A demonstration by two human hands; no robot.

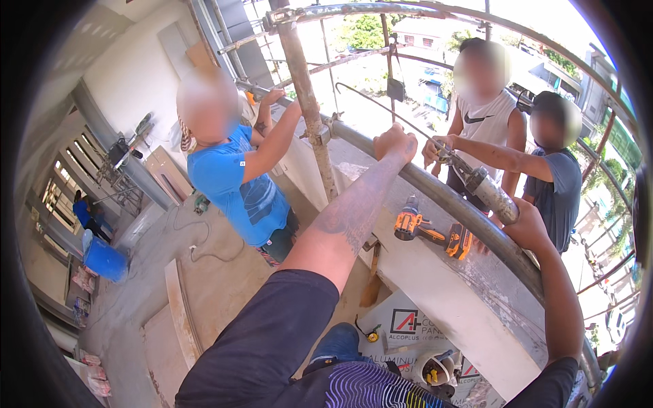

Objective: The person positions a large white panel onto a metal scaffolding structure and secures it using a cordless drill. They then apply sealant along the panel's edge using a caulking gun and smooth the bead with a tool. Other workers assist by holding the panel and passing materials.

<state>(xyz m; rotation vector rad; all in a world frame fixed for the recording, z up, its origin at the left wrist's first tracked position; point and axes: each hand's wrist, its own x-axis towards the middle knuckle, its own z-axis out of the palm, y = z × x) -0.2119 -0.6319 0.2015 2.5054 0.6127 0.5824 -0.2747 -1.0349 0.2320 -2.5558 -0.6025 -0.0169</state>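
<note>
My left hand [396,144] is closed at the curved scaffold pipe [435,189]; its fingers are partly hidden behind the pipe. With my right hand [527,226] I grip the barrel end of a dirty grey caulking gun [486,190], above the pipe. The gun's long hooked rod [367,99] points to the far left, passing just beyond my left hand. A co-worker in a dark grey shirt [559,197] reaches a hand [441,148] to the gun's handle end. An orange and black cordless drill [428,231] lies on the ledge [493,299] below the gun.
A person in a blue shirt [238,183] holds the scaffold at left; another in a white sleeveless top [484,122] stands beyond the pipe. A scaffold upright [306,88] rises ahead. Below are a bucket of tools [435,367], a tape measure [373,336] and printed panels [401,319].
</note>
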